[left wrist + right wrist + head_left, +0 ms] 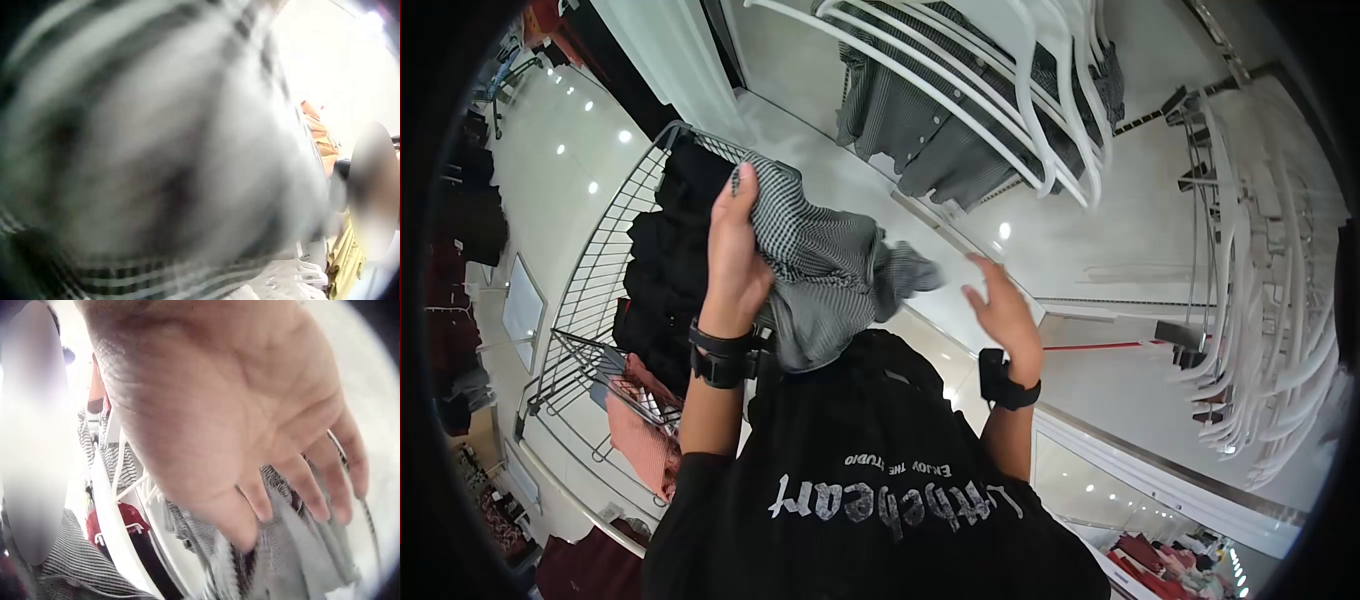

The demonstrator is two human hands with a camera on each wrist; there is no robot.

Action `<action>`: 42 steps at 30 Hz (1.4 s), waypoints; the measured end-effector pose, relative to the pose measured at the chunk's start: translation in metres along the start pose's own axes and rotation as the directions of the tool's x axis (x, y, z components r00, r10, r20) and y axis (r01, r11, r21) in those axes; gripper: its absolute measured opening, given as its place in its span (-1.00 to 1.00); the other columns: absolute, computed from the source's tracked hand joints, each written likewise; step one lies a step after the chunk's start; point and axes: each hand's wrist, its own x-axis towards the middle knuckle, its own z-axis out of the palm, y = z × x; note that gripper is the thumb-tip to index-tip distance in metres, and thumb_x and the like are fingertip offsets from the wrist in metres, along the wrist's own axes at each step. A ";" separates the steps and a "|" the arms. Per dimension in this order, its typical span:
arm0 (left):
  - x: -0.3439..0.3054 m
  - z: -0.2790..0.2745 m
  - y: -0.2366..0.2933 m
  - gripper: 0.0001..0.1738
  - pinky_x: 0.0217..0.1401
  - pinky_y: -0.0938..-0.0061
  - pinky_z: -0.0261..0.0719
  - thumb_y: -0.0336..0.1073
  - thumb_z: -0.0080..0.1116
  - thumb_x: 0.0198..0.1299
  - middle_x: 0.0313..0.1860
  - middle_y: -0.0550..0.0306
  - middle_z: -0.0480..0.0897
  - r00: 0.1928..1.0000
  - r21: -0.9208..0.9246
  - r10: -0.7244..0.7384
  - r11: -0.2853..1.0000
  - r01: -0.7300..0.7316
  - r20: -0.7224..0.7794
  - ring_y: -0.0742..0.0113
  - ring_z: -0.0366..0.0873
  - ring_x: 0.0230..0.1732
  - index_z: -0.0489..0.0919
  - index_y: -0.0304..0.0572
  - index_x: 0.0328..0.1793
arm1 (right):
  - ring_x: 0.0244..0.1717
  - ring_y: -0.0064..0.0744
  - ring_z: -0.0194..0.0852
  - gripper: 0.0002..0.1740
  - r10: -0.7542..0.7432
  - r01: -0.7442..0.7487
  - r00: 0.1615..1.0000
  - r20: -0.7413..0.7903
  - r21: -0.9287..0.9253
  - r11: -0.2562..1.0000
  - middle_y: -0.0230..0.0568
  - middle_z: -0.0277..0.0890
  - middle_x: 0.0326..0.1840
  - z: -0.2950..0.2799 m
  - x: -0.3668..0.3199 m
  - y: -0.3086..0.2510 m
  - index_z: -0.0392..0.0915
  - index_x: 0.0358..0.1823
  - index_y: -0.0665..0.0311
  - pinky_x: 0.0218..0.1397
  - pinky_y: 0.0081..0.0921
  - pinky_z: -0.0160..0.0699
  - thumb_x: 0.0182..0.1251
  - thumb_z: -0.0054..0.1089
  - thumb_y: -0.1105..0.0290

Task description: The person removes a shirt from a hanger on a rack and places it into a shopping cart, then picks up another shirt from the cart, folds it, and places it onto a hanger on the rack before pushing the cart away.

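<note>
My left hand (733, 255) holds up a bunched, finely striped black-and-white garment (825, 255), its thumb along the cloth's upper edge and the other fingers mostly hidden. The blurred cloth (156, 137) fills most of the left wrist view. To the right of the garment, my right hand (1006, 312) is raised with fingers extended and nothing in it. Its palm and spread fingers show large in the right wrist view, in front of grey striped clothes (294, 531). Ahead, similar striped shirts (930, 130) hang on white hangers (950, 95).
A wire cart (605, 225) stands at the left, holding black clothes (670, 270) and a pink garment (640, 450). Many white hangers (1250, 300) hang on a rack at the right. A red-and-black piece (1100, 346) juts out near the right hand.
</note>
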 end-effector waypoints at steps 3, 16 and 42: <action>0.019 0.002 -0.004 -0.68 -0.29 0.51 0.64 -0.13 -0.18 0.38 -0.31 0.10 0.61 0.992 -0.213 -0.091 0.971 0.108 0.086 0.36 0.62 -0.37 0.46 -0.25 -0.15 | 0.10 -0.07 0.40 -0.44 -0.154 0.120 0.975 0.160 0.205 0.971 -0.09 0.35 0.19 0.018 0.014 -0.034 0.25 0.24 0.16 0.09 -0.35 0.41 0.19 0.16 0.41; 0.058 0.008 0.034 -0.46 0.32 0.15 0.27 -0.04 -0.40 0.43 0.29 -0.02 0.35 0.804 -0.307 -0.235 0.837 0.452 0.546 0.04 0.33 0.26 0.21 -0.25 0.35 | 0.08 -0.17 0.45 -0.50 -0.264 0.085 0.943 0.201 0.623 0.778 0.09 0.49 0.04 0.097 0.097 -0.108 0.44 0.02 0.46 0.14 -0.39 0.36 0.02 0.23 0.38; 0.072 -0.035 -0.043 -0.68 0.01 0.50 0.36 -0.53 -0.01 0.06 -0.10 -0.03 0.48 0.801 0.557 0.062 0.686 -0.467 0.595 0.30 0.44 -0.06 0.43 -0.43 -0.01 | 0.10 -0.29 0.43 -0.67 0.004 -0.313 0.934 0.358 0.821 -0.477 -0.06 0.43 0.09 0.071 0.103 -0.106 0.30 0.12 0.48 0.16 -0.39 0.48 0.42 -0.26 0.48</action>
